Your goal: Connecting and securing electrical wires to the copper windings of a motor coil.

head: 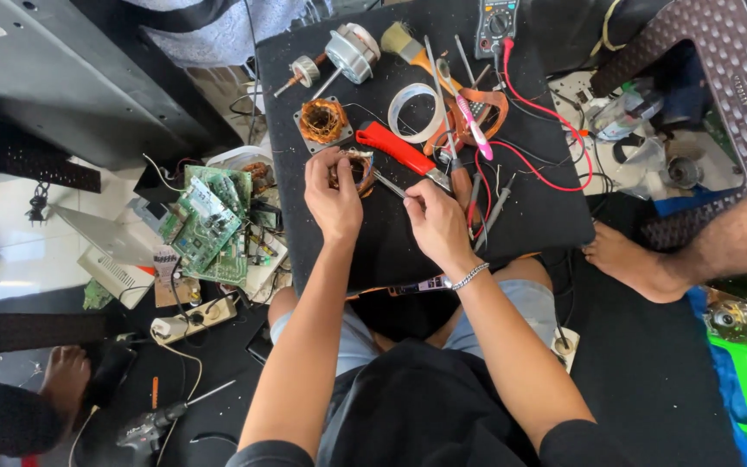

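On the black worktop (pixel 529 216), the left hand (pixel 332 197) pinches a small copper-wound coil (pixel 358 166) while the right hand (pixel 436 218) grips a thin metal tool (pixel 388 183) at its windings, which look partly loosened, with unpicking apparently unfinished.

The left hand (pixel 332 201) grips a small copper-wound motor coil (pixel 358 169) on the black work board (pixel 546 216). The right hand (pixel 437 223) holds a thin metal tool (pixel 388 183) against it, near a red-handled cutter (pixel 398 148).

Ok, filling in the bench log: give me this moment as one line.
left hand: holds copper coil | right hand: thin metal tool tip at coil | surface: black board | nearby: red-handled tool, tape roll
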